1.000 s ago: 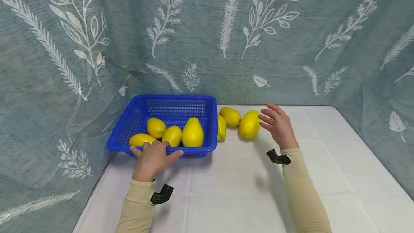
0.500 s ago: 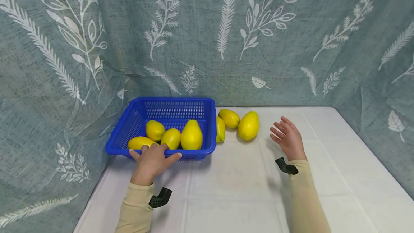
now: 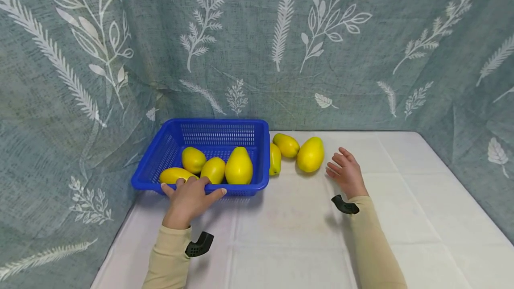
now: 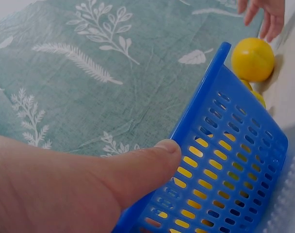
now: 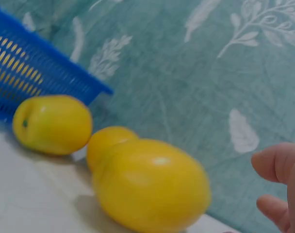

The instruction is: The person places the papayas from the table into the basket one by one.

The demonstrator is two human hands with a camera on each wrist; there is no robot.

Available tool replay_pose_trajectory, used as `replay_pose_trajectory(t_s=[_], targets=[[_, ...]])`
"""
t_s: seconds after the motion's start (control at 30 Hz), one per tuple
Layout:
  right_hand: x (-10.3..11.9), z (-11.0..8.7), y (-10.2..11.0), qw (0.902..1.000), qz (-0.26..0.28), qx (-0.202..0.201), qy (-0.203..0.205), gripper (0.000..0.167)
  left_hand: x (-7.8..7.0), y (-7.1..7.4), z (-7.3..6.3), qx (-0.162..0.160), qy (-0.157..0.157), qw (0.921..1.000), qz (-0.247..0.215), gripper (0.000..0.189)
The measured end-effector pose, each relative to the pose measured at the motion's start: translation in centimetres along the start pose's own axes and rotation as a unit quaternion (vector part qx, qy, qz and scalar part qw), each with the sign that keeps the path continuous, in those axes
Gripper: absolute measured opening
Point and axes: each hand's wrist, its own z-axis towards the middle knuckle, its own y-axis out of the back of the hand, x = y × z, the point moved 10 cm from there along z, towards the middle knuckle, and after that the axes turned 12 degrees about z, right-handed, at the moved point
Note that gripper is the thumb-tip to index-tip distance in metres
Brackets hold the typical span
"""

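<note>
My left hand [image 3: 188, 202] grips the near rim of a blue plastic basket [image 3: 263, 155], fingers over the rim and thumb [image 4: 157, 158] along its outer side. Inside, near that rim, lie several smooth yellow fruits, among them a large pear-shaped one [image 3: 239, 166]. Just right of the basket, three more are on the table: a lengthwise-ridged one [image 3: 275, 159] by the wall, an oblong one [image 3: 286, 145] behind, and a bigger rounded one [image 5: 152, 187]. My right hand [image 3: 346, 173] hovers to the right of this bigger fruit, fingers loosely bent, holding nothing.
White cloth [image 3: 289, 235] covers the table. A grey-green curtain [image 3: 257, 48] with white leaf prints hangs behind the table and along both sides. The basket stands at the table's left, close to the curtain.
My right hand has drawn away from the bigger fruit, towards me and to the right, then come back a little to the left. The left hand and basket stay put.
</note>
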Motion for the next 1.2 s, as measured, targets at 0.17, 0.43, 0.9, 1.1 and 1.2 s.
replay_pose_trajectory(t_s=[0.17,0.43,0.9,1.1,1.2], targets=[[-1.1,0.8,-0.5,0.9991,-0.042,0.004,0.008,0.067,0.1,-0.1,-0.2,0.002,0.004,1.0000,0.000,0.066],[-1.8,1.9,-2.5,0.9909,-0.132,0.026,0.005,0.073,0.1,-0.8,-0.3,0.004,0.009,0.9999,-0.009,0.067],[-1.5,4.0,-4.2,0.9757,-0.211,0.032,-0.049,0.082,-0.2,-0.3,0.0,-0.003,0.006,1.0000,-0.005,0.065],[-1.2,4.2,-4.8,0.9735,-0.221,0.043,-0.038,0.071,-0.1,0.0,0.0,-0.002,0.008,1.0000,-0.002,0.065],[-1.2,4.1,-5.0,0.9727,-0.225,0.048,-0.034,0.068,0.0,0.0,0.1,0.000,0.010,1.0000,-0.002,0.065]])
